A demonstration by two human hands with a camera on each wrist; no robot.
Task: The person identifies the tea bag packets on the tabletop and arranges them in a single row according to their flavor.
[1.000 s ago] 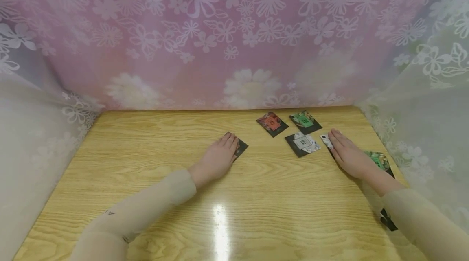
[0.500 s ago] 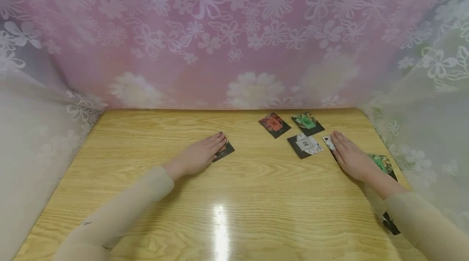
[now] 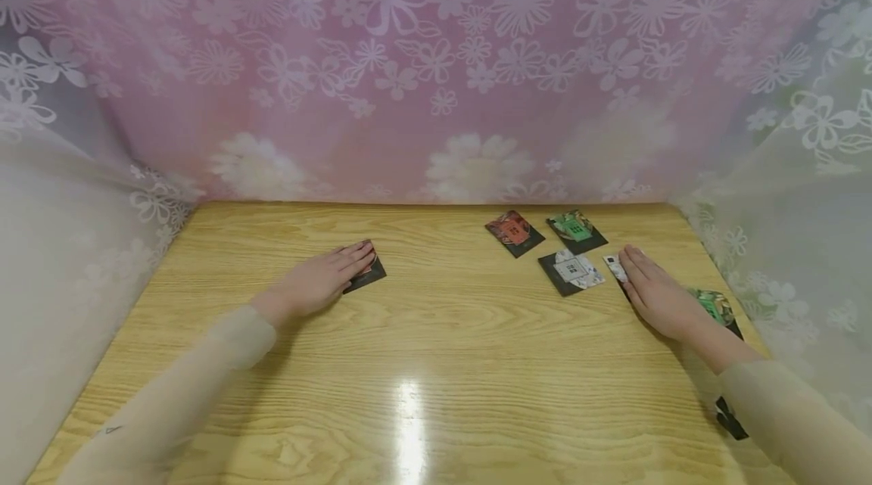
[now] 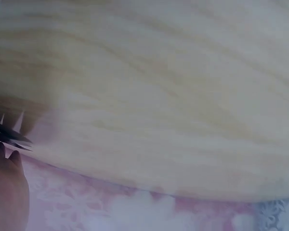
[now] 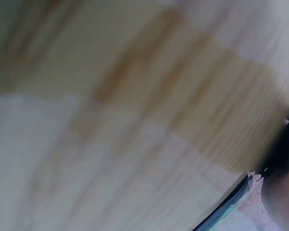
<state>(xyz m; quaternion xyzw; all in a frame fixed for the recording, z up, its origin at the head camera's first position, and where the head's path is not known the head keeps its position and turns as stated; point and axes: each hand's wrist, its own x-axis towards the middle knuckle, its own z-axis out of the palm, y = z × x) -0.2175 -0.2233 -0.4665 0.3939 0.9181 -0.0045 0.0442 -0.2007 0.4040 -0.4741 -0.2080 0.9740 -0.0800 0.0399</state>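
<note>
My left hand [image 3: 309,282] lies palm down with straight fingers on a dark flat square packet [image 3: 368,275]; a reddish patch shows beside the fingertips. In the left wrist view, that packet's dark edge [image 4: 12,136] appears at the fingers. On the right, my right hand [image 3: 655,297] rests flat over a packet with a white patterned end [image 3: 615,268], most of it hidden. Close by lie a black packet with a white floral half [image 3: 571,273], a red-labelled packet [image 3: 515,233] and a green-labelled packet [image 3: 577,231]. Another green packet [image 3: 715,309] is partly covered by the right hand.
The wooden table [image 3: 436,349] is bounded by a pink floral curtain [image 3: 436,129] at the back and pale curtains at both sides. A small black object [image 3: 731,418] shows beside the right sleeve.
My left hand has slid leftward across the table, and the dark packet under its fingers has moved with it. The right hand and the other packets have stayed in place.
</note>
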